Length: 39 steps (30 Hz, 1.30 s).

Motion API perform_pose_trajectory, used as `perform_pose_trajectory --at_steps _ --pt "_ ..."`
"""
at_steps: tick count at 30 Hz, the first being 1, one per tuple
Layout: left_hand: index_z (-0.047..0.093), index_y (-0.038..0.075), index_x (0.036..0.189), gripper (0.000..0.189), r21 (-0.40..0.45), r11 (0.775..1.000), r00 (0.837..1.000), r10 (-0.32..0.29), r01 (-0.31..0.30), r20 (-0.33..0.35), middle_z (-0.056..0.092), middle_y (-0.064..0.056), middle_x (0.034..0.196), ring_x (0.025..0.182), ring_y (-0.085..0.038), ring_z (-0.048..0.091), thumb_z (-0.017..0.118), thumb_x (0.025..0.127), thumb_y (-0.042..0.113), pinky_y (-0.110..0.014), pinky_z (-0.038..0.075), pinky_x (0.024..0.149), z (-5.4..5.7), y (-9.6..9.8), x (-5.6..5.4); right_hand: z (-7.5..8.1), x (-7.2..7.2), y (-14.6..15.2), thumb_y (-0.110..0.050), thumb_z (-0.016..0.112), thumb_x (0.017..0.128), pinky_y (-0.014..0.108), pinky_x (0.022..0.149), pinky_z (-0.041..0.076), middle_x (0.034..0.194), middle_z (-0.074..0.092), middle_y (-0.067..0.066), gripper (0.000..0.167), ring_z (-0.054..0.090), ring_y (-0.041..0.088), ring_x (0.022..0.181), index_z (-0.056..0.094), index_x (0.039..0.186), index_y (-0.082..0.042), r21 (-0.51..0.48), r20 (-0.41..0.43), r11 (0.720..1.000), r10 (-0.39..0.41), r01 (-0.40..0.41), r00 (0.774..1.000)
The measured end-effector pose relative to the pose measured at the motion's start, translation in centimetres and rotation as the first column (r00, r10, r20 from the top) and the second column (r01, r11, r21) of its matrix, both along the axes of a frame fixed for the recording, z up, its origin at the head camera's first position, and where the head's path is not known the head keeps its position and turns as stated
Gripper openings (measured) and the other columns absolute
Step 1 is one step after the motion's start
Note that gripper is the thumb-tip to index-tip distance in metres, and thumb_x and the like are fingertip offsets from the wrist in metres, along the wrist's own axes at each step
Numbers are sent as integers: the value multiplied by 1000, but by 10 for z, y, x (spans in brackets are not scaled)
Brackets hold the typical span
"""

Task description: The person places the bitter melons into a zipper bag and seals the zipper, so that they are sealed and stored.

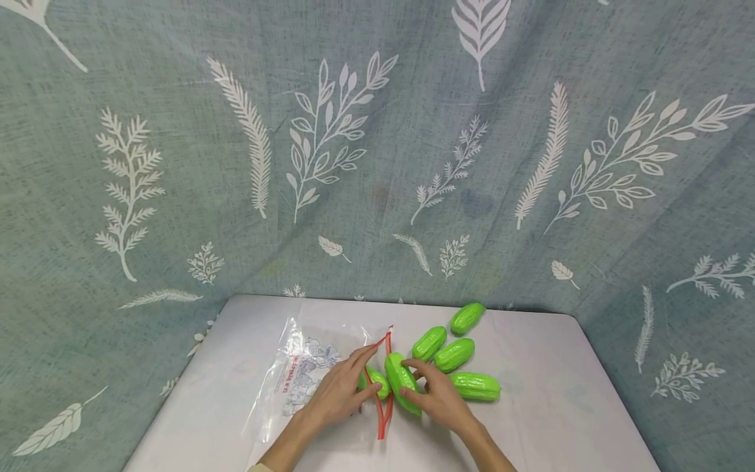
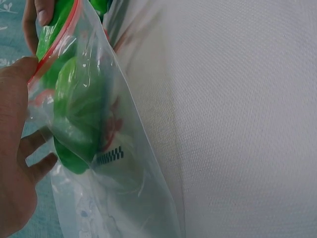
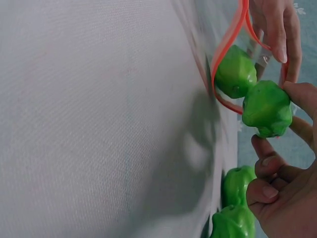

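A clear plastic bag (image 1: 295, 373) with a red-edged mouth and printed drawings lies on its side. My left hand (image 1: 339, 392) holds its mouth apart, thumb at the red rim (image 2: 57, 47) in the left wrist view. Inside the bag is one bumpy green cucumber (image 2: 74, 119), seen through the plastic. Between the thumb and fingers of my right hand (image 1: 444, 397), another green cucumber (image 1: 402, 385) is pinched, its end right at the bag's mouth. In the right wrist view this held cucumber (image 3: 267, 109) overlaps the red rim and the bagged one.
Several more green cucumbers, one of them a cucumber (image 1: 476, 387) beside my right hand, lie on the right half of the white table (image 1: 548, 393). A grey-green cloth (image 1: 377, 164) with white leaf prints hangs behind and at both sides.
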<state>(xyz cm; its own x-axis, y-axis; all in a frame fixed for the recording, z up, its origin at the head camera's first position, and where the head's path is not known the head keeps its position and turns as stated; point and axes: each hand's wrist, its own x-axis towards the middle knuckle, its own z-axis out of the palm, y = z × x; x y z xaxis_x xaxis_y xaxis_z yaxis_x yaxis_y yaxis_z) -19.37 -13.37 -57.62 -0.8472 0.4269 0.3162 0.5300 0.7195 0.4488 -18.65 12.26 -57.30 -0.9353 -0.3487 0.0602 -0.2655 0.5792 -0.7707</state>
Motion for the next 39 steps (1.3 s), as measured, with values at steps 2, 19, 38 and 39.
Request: perform_pose_trajectory --at_steps 2,19,38,39 --pt "25 31 160 80 -3 1000 1000 4 -4 4 42 4 155 125 -23 57 60 94 58 -48 52 98 0 0 0 0 0 -1 -45 72 91 35 80 52 122 65 -4 54 60 15 103 56 141 -32 2 7 1000 -1 1 1000" --pt "34 22 158 77 -20 1000 999 14 -15 -33 40 7 156 102 -12 60 59 95 58 -32 55 69 -3 0 -1 -3 -2 -9 -51 74 87 33 72 50 111 67 1 58 60 15 91 55 135 -24 12 49 1000 -7 6 999" --pt "33 20 158 77 -10 1000 1000 2 -2 -15 40 4 157 84 -10 57 59 95 56 -25 49 59 0 2 -1 -8 -5 -11 -54 68 91 26 58 47 92 63 -2 54 57 12 77 59 135 -24 -1 58 999 32 -32 998" --pt "33 20 158 77 -8 1000 1000 0 0 -10 40 4 156 81 -10 56 59 96 57 -24 47 58 0 3 -1 -8 -5 -11 -54 68 91 26 58 47 93 64 -2 54 58 12 77 59 135 -25 -2 55 999 34 -34 998"
